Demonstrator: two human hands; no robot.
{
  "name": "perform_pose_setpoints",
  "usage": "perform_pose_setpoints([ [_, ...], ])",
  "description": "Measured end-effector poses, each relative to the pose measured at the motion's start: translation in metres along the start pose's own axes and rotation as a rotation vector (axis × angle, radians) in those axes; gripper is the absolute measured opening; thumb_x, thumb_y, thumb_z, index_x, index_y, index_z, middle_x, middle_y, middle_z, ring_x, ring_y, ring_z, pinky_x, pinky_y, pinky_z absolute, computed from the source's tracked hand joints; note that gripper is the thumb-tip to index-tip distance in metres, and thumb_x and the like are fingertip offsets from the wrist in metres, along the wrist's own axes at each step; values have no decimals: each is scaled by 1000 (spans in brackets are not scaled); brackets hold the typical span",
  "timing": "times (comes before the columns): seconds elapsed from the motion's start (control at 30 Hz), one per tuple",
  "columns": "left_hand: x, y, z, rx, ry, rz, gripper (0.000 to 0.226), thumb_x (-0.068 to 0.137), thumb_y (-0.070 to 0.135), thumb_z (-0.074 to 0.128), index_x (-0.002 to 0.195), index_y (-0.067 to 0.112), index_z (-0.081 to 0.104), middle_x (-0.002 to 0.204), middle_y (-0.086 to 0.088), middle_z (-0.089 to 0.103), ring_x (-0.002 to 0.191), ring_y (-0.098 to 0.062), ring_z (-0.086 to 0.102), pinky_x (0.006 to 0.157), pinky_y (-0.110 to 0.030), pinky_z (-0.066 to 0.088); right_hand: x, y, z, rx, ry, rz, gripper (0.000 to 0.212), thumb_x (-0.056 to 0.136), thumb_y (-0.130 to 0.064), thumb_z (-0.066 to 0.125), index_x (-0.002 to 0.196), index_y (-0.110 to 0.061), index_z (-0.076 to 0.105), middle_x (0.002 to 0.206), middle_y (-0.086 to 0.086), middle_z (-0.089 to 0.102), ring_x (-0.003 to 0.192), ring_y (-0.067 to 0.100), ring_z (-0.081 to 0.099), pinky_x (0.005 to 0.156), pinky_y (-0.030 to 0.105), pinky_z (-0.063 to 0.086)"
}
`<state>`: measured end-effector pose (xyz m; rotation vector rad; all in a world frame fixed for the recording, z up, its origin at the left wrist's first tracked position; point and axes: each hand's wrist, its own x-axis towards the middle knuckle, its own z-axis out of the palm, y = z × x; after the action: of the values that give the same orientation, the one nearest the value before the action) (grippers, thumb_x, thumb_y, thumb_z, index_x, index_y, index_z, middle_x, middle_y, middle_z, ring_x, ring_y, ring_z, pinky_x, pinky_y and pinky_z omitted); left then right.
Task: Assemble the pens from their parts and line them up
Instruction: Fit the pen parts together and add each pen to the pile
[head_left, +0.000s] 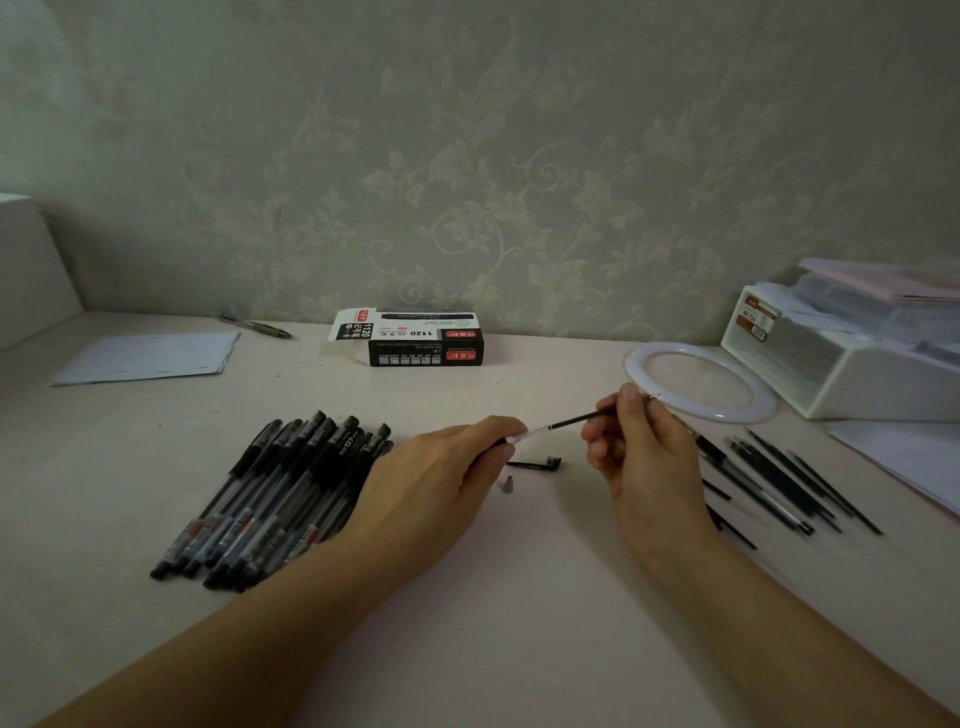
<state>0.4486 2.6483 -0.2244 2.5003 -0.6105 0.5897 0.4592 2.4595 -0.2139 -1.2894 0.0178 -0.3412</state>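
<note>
My left hand (441, 478) grips a clear pen barrel (511, 440), mostly hidden in the fingers, with its open end pointing right. My right hand (641, 447) pinches a thin black refill (576, 419) whose rear end sits in the barrel's mouth and whose metal tip sticks out past my fingers. A black cap (537, 462) and a small pen tip cone (508, 484) lie on the desk between the hands. Several assembled black pens (280, 493) lie side by side at the left. Several loose refills and barrels (779, 483) lie at the right.
A black and white pen box (415, 340) stands open at the back by the wall. A round white mirror (698, 382) and a white drawer box (852, 353) stand at the back right. A paper sheet (150, 356) and a green pen (257, 326) lie back left.
</note>
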Motion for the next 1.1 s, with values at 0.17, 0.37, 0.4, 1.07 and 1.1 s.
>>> perform_pose_setpoints([
  [0.17,0,2,0,-18,-21,4,22,99,45,34,119,45,44,74,32,51,68,5,48,54,-31,48,-5,2,5,-205,-205,-83,30,100,-32,50,85,-14,69,68,1,64,58,8,52,58,17,45],
  [0.37,1,1,-1,-109,40,-67,20,97,46,35,115,41,43,73,13,59,61,-7,54,55,-33,48,-15,6,9,-754,-392,-224,25,82,-52,68,100,-33,66,80,-12,65,62,2,54,61,12,43],
  [0.4,1,1,-2,-109,43,-73,19,98,45,36,115,41,42,73,13,59,60,-7,53,55,-33,48,-15,6,8,-785,-394,-243,24,81,-46,73,99,-32,66,82,-12,64,63,3,53,62,12,43],
  [1.07,0,0,0,-81,11,-44,23,100,39,37,121,43,46,103,21,64,85,-4,59,67,-36,52,-14,10,7,-802,-401,-262,4,86,-18,72,83,-21,74,76,-8,71,71,2,64,68,11,46],
  [1.1,0,0,1,-75,11,-43,22,100,39,38,120,44,45,104,22,63,85,-3,59,67,-36,52,-11,9,6,-705,-339,-214,4,86,-17,72,82,-19,73,74,-7,72,69,2,65,68,13,48],
])
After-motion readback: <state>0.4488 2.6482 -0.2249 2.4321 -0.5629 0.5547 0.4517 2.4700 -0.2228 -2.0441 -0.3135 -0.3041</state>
